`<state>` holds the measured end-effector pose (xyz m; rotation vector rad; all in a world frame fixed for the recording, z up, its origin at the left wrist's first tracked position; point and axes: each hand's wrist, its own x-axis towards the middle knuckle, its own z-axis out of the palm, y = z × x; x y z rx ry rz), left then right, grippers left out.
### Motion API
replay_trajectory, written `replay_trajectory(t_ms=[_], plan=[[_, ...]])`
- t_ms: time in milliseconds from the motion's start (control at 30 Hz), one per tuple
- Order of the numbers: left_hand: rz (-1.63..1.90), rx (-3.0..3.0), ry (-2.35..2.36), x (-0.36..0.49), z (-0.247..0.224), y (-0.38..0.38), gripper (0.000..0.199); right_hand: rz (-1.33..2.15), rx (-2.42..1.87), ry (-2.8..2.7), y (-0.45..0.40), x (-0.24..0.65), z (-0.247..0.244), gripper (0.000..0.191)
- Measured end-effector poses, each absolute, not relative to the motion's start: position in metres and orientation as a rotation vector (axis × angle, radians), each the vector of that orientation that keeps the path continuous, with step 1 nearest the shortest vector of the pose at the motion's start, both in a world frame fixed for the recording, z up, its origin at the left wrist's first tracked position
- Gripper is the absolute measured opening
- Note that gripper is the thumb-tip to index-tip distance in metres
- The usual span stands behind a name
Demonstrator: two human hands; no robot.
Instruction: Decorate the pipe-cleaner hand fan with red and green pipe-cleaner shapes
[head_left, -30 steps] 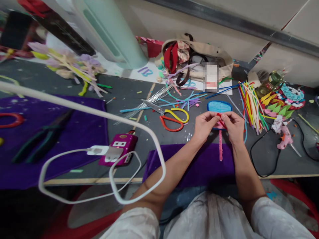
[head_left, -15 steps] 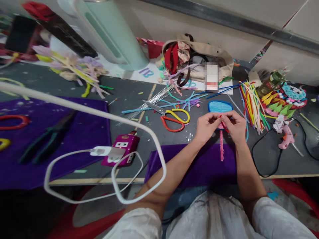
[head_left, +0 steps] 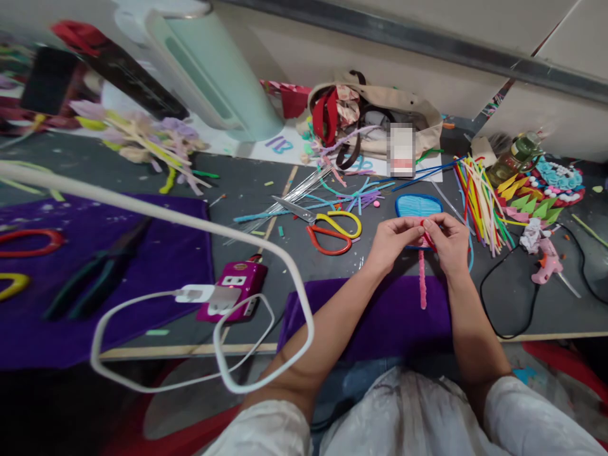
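Note:
My left hand and my right hand meet fingertip to fingertip, both closed in a pinch. Between them is a short red pipe cleaner, bent and partly covered by the fingers. Behind and beneath the fingers lies a flat pipe-cleaner shape with a light blue panel rimmed in dark blue. Its lower part looks pink and is mostly hidden by my hands. A fuzzy pink pipe cleaner sticks out below, towards me, over a folded purple cloth.
Scissors and loose pipe-cleaner pieces lie left of my hands. To the right are a bundle of coloured pipe cleaners and a pink glue gun with a black cord. A white cable loops across the left foreground near a magenta power strip.
The view has shifted slightly. My hands stay together in nearly the same place, and the red pipe cleaner shows a little differently between the fingers.

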<state>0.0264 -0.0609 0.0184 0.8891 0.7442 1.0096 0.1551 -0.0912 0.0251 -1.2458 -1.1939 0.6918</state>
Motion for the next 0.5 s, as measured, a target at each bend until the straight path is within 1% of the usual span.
replay_trajectory(t_ms=[133, 300, 400, 500], plan=[[0.993, 0.899, 0.756, 0.0257, 0.0187, -0.0609, 0.027, 0.643, -1.262, -1.238, -0.092, 0.1538, 0.0255, 0.019], [1.072, 0.912, 0.787, 0.0287, 0.018, -0.0627, 0.022, 0.491, -1.305, -1.328, -0.0942, 0.1503, 0.0263, 0.017], [1.106, 0.882, 0.799, 0.0291, 0.0169, -0.0619, 0.02, 0.564, -1.298, -1.274, -0.0931, 0.1496, 0.0247, 0.017], [1.118, 0.772, 0.813, 0.0272, 0.0154, -0.0581, 0.022, 0.638, -1.3, -1.14, -0.0898, 0.153, 0.0215, 0.02]])
